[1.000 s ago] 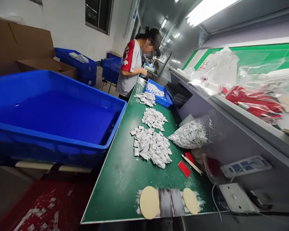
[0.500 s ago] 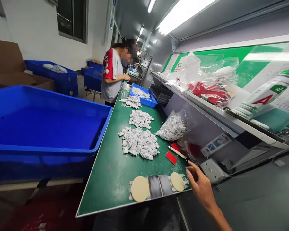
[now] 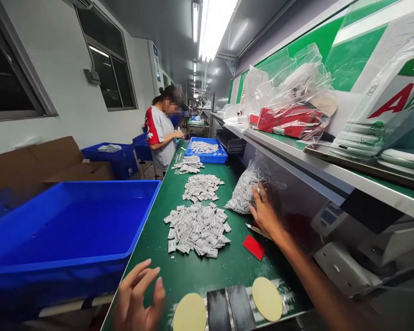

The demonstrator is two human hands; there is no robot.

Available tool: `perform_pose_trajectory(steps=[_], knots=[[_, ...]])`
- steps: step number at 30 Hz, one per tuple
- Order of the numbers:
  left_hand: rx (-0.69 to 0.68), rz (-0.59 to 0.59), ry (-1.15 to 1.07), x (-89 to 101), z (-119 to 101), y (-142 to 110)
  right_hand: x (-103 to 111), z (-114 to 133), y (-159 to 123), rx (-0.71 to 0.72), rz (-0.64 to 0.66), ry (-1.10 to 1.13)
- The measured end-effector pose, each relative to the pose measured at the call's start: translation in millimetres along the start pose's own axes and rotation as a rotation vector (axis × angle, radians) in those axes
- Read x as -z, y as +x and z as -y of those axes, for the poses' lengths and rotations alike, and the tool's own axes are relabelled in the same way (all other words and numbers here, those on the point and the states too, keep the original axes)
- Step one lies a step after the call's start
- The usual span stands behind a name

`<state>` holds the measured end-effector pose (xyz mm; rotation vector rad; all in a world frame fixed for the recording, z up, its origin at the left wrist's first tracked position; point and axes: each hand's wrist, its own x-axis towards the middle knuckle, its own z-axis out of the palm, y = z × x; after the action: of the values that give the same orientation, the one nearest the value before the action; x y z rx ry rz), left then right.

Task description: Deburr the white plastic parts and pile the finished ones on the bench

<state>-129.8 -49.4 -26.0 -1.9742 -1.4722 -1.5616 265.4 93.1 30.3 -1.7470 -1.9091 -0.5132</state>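
Observation:
My right hand [image 3: 264, 212] reaches across the green bench [image 3: 179, 271] and lies with fingers spread against a clear plastic bag [image 3: 243, 192] full of small white packets. My left hand [image 3: 138, 299] hovers open, fingers apart, at the near left edge of the bench, holding nothing. A loose pile of white packets [image 3: 196, 228] lies between the two hands. A red card [image 3: 253, 247] and a thin stick-like tool [image 3: 257, 229] lie just by my right wrist.
A big blue bin [image 3: 69, 234] stands left of the bench. Two tan discs [image 3: 266, 299] flank dark strips at the near edge. Further piles and a blue tray [image 3: 207, 151] lie beyond, where another person [image 3: 162, 128] works. A shelf [image 3: 296, 151] with bagged goods overhangs on the right.
My right hand moved forward from the near bench edge to the bag of packets. My left hand came into view at the bottom. The camera rose and turned along the bench.

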Motion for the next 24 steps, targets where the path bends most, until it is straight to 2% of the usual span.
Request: perform_pose_trajectory(steps=[2,4,5,7,10,13,16,19,22,24], knots=[[0.036,0.253,0.010,-24.6,-6.8,29.9,0.6,-1.0,-2.4,0.005,0.025,0.021],[0.076,0.593,0.042,-53.7,-6.1,59.4,4.5,5.6,-9.1,0.002,0.048,0.059],[0.065,0.681,0.055,-69.2,-3.9,71.8,7.0,11.7,-14.9,0.001,0.061,0.085],[0.076,0.771,0.094,-98.2,1.0,87.6,11.3,27.3,-32.2,0.015,0.105,0.149],[0.083,0.886,0.123,-126.4,1.3,86.6,10.4,50.3,-63.3,0.114,0.249,0.265],[0.062,0.951,0.137,-134.9,-2.8,77.9,-5.3,63.2,-74.3,0.145,0.341,0.357],[0.070,0.924,0.187,-140.9,0.6,94.3,-29.7,70.0,-50.0,0.106,0.364,0.421],[0.080,0.884,0.229,-159.9,8.0,133.1,-53.3,80.6,-7.7,0.055,0.381,0.448],[0.055,0.955,0.220,-184.0,13.6,160.1,-70.5,95.4,23.6,0.057,0.427,0.449],[0.045,1.013,0.219,-193.0,16.6,162.1,-77.4,103.8,31.0,0.071,0.464,0.437]])
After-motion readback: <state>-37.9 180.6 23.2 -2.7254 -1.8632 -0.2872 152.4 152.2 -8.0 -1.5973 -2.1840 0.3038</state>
